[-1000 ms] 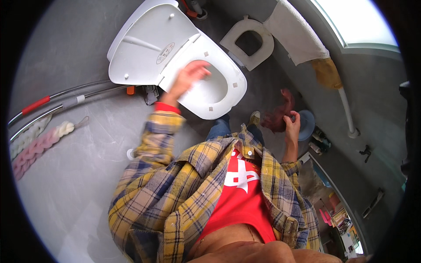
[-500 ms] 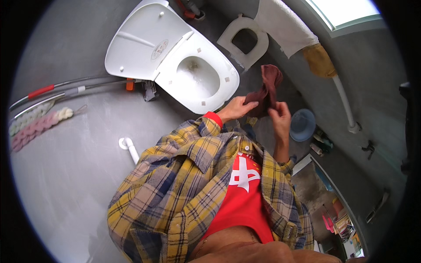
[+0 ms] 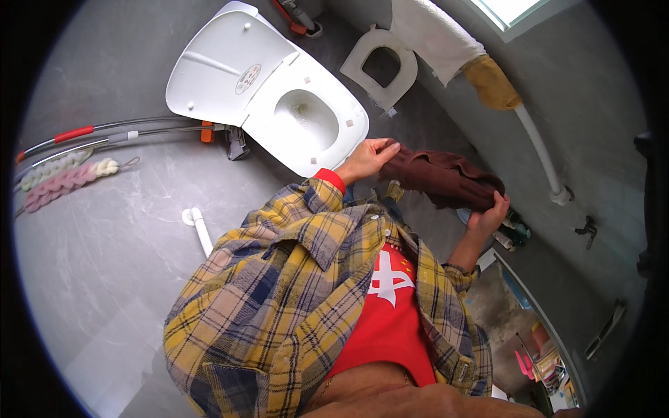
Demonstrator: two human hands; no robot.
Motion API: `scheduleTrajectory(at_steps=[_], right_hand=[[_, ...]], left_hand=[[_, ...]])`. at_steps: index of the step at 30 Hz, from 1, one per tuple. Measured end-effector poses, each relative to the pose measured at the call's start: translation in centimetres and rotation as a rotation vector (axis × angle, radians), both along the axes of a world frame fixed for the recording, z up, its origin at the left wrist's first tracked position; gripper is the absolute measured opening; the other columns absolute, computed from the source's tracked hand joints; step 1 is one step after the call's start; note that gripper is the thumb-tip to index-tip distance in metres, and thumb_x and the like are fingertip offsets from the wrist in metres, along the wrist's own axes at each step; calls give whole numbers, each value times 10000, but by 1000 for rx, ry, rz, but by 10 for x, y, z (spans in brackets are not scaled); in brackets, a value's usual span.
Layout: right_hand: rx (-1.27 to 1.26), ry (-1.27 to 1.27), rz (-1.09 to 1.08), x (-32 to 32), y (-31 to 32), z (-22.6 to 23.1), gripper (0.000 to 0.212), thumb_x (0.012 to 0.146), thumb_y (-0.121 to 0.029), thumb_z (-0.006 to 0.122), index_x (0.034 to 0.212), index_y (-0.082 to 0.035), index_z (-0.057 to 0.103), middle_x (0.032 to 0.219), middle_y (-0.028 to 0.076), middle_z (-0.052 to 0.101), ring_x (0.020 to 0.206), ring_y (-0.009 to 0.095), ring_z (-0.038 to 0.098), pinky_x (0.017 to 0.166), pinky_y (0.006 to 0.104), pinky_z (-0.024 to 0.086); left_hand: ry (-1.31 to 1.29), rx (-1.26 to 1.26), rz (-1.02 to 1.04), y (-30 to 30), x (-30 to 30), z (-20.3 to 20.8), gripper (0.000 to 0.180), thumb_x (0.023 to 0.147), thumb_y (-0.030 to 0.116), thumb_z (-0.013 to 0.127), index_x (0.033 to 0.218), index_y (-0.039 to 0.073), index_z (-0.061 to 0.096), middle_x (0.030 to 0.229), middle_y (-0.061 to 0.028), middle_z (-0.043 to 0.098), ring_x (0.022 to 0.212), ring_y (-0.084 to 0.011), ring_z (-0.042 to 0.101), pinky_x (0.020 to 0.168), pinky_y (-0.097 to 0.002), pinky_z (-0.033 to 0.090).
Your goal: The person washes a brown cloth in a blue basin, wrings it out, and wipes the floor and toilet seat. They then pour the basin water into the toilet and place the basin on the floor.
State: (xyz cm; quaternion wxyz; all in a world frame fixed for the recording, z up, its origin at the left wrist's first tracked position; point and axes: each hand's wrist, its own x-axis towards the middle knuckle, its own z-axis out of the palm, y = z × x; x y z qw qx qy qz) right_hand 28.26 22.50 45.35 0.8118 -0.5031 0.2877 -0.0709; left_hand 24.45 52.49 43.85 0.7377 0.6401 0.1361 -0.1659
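A dark maroon cloth (image 3: 446, 177) is stretched between my two hands, its middle folded and sagging a little. My left hand (image 3: 367, 157) pinches its left end, close to the front rim of the white toilet (image 3: 334, 150). At the cloth's other end, my right hand (image 3: 489, 213) grips the edge, with the fingers partly behind the fabric. The toilet's lid (image 3: 223, 59) and seat show a white surface, the lid raised and the seat down around the bowl.
A spare toilet seat (image 3: 408, 79) leans by the wall, near a white towel (image 3: 439, 42) and yellow cloth (image 3: 491, 82) on a white rail. Metal poles (image 3: 153, 130) and braided scrubbers (image 3: 70, 187) are at left. A white grab bar (image 3: 201, 233) and wall tap (image 3: 589, 230) show too.
My right hand has moved right and down, away from my left. The cloth, bunched and hanging upright before, is now spread sideways between them and covers most of the blue basin.
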Motion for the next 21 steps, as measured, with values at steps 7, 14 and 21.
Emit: scheduleTrajectory(at_steps=[7,14,21], right_hand=[[-8,-67,72,-3,-15,37,268,852,-139,531,1095,-35,493,1119,134,549,1056,279,554,927,413,456],[50,-405,274,-51,-25,90,317,881,-240,511,1121,-32,499,1176,161,541,1105,300,537,938,431,445],[-497,-312,593,-52,21,44,327,892,-239,518,1150,-38,504,1178,153,544,1104,286,536,954,412,431]], left_hand=[[-33,-131,-82,-9,7,40,320,969,214,526,1186,-15,583,1103,-44,630,1025,-101,549,915,-251,425],[-83,-459,-256,-17,3,123,339,959,211,552,1214,-11,575,1085,-1,627,974,-62,542,869,-230,440],[-148,66,-109,-43,23,97,259,954,191,545,1094,-9,633,873,-19,661,787,-66,563,680,-229,481]])
